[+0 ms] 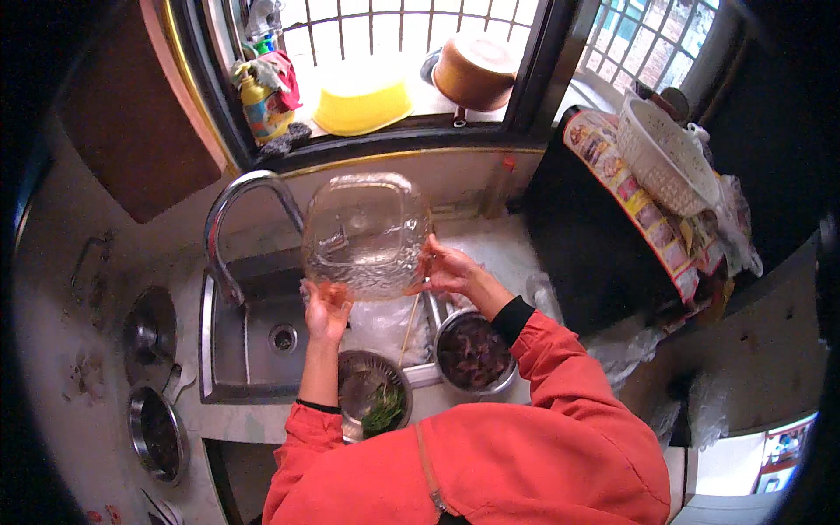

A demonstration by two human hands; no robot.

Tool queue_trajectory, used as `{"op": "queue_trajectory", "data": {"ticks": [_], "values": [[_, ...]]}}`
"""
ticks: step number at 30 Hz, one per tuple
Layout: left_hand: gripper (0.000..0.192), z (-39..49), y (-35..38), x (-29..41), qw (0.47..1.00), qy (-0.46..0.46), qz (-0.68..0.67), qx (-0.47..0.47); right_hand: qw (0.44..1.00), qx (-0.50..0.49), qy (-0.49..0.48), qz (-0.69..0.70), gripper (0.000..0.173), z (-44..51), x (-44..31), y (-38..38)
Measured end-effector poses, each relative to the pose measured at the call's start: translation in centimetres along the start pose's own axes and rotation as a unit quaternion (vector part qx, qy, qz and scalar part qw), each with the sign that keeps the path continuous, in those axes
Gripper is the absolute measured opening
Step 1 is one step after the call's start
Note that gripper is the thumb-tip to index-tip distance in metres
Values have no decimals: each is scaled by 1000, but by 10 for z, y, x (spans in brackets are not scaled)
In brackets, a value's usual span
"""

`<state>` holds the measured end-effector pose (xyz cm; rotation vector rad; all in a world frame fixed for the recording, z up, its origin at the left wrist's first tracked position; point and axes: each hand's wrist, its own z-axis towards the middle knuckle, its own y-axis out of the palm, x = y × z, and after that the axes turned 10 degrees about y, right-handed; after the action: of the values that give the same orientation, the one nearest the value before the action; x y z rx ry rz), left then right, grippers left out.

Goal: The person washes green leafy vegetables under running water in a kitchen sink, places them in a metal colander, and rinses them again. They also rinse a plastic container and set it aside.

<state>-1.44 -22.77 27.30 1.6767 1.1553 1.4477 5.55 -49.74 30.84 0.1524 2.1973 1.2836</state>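
A clear glass dish (364,230) is held up between both hands, over the back right of the steel sink (259,367). My left hand (327,312) grips its near left corner, and my right hand (453,266) has hold of its right side. Below and nearer my body stand a metal bowl (351,374) with green leaves (383,408) in it and, to the right, a steel bowl holding dark reddish food pieces (472,351). A curved chrome faucet (220,230) rises just left of the dish.
On the windowsill are a yellow basin (364,108), a brown pot (472,75) and a yellow bottle (256,108). A white plastic colander (663,157) sits on a dark appliance (590,223) at right. Steel bowls (157,433) line the left counter.
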Motion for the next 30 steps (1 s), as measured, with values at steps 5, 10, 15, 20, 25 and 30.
{"op": "queue_trajectory", "data": {"ticks": [5,10,15,20,25,30], "values": [[42,13,-6,-3,977,145,-76,138,770,248,-64,-584,35,4,-126,-16],[42,-6,0,-6,949,159,-81,260,15,470,-129,-873,53,-13,-284,-15],[40,-2,26,-17,951,167,-95,240,-146,494,28,-857,79,-44,-331,-40],[42,15,34,-21,966,146,-65,205,-213,493,-9,-844,82,-50,-328,-54],[39,16,38,-28,973,125,-64,182,24,523,-37,-851,64,-25,-325,-22],[41,38,64,-43,975,115,-38,188,798,449,-239,-323,36,30,-340,-11]]}}
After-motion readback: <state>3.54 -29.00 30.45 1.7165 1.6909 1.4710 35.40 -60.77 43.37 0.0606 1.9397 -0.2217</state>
